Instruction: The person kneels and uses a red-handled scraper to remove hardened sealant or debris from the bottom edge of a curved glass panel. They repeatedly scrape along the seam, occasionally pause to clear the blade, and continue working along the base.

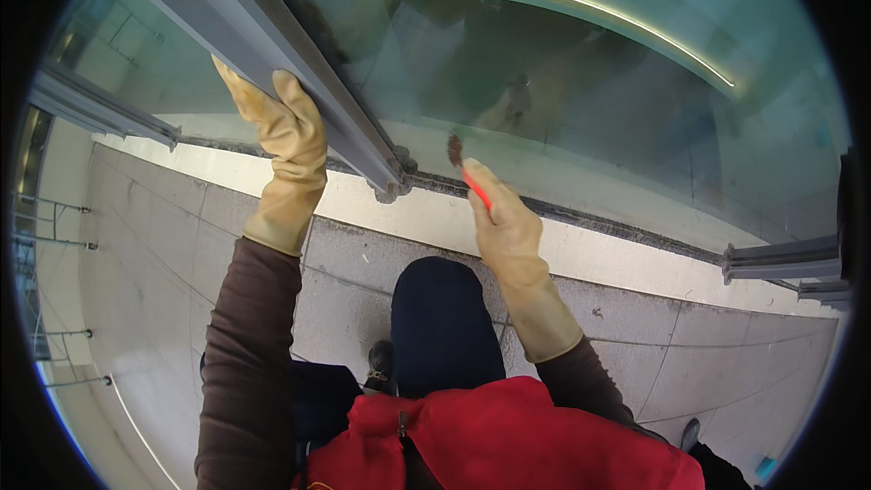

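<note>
My left hand [289, 129], in a tan rubber glove, grips a grey metal window mullion [299, 61], thumb on its front face and fingers around its left side. My right hand [507, 221], gloved alike, holds a small brush by its red handle [478, 189]. The brush's dark reddish bristles [454, 150] point up toward the glass pane [578, 102]; whether they touch it I cannot tell. Below the pane runs a dark, rough joint [571, 213] above a pale sill [599, 248]. At the mullion's foot is a dirty, crusted end [391, 190].
Grey paving tiles [354, 286] lie under my bent knee [442, 313]. Further mullions stand left [102, 105] and right [782, 258]. Thin metal frames on castors [58, 245] are at far left. Behind me at lower right are another person's shoe [691, 434] and a teal object [765, 467].
</note>
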Action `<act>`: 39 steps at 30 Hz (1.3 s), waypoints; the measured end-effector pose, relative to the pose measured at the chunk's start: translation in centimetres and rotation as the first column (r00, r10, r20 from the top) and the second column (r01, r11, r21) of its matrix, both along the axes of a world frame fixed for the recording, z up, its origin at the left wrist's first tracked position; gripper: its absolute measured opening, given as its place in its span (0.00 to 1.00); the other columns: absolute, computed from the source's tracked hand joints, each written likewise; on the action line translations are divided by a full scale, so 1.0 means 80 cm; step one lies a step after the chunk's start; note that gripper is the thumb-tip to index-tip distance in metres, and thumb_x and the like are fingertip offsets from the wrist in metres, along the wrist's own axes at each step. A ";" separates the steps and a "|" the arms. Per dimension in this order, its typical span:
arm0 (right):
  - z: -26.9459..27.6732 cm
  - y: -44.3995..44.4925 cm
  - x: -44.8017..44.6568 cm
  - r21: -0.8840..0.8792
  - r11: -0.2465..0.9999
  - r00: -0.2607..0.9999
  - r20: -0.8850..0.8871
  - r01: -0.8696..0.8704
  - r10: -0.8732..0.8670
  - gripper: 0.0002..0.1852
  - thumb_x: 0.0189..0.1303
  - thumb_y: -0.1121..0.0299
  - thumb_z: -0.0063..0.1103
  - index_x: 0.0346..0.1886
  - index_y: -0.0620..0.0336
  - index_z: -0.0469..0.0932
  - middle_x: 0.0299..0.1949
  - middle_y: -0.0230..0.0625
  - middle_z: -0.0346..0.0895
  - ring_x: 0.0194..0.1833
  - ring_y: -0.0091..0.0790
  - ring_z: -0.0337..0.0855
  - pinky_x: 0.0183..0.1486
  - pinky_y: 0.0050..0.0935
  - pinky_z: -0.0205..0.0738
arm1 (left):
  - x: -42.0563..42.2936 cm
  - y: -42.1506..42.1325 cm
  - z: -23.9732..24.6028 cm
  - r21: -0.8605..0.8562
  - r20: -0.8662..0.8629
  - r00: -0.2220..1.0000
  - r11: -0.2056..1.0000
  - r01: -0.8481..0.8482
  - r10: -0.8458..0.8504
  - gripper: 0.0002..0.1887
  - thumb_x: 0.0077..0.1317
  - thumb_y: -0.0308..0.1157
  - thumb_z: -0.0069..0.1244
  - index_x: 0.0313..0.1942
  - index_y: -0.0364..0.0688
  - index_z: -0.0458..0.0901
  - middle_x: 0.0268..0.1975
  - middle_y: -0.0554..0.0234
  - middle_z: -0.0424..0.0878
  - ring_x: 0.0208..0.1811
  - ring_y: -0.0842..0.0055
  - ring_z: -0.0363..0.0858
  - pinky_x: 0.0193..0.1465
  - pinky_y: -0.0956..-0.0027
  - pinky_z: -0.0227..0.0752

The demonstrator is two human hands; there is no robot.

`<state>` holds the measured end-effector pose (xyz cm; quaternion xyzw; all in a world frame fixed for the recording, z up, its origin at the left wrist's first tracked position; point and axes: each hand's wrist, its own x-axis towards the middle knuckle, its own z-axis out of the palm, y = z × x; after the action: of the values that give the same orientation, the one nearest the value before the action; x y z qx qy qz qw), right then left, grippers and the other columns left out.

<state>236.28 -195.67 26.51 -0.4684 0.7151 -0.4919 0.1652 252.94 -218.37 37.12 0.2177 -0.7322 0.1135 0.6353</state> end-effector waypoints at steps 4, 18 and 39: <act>0.057 -0.054 0.048 -0.044 0.997 0.998 0.001 -0.058 0.058 0.20 0.70 0.70 0.62 0.64 0.44 0.79 0.58 0.34 0.84 0.58 0.39 0.85 0.62 0.31 0.78 | 0.013 -0.001 -0.001 0.072 0.013 1.000 0.997 0.003 -0.004 0.33 0.75 0.26 0.44 0.77 0.30 0.52 0.78 0.30 0.53 0.80 0.39 0.51 0.81 0.49 0.47; 0.024 -0.061 0.140 0.320 0.948 0.948 0.299 0.011 -0.111 0.24 0.74 0.67 0.60 0.71 0.50 0.72 0.51 0.33 0.83 0.39 0.23 0.77 0.42 0.22 0.74 | 0.165 -0.065 -0.066 0.111 0.256 0.915 0.950 0.292 -0.311 0.39 0.64 0.30 0.63 0.73 0.35 0.63 0.72 0.35 0.67 0.70 0.42 0.70 0.72 0.52 0.67; -0.099 -0.154 0.427 0.774 0.629 0.899 0.221 0.074 -0.377 0.26 0.68 0.58 0.65 0.64 0.61 0.73 0.38 0.35 0.83 0.30 0.26 0.80 0.36 0.28 0.79 | 0.481 -0.284 -0.353 0.359 0.844 -0.192 0.794 -0.490 -0.501 0.59 0.65 0.59 0.57 0.81 0.37 0.37 0.84 0.48 0.38 0.85 0.58 0.40 0.83 0.56 0.39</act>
<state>270.41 -208.02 18.58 -0.1638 0.8633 -0.2482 0.4077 291.40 -241.07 8.87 0.2322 -0.9296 -0.0075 -0.2862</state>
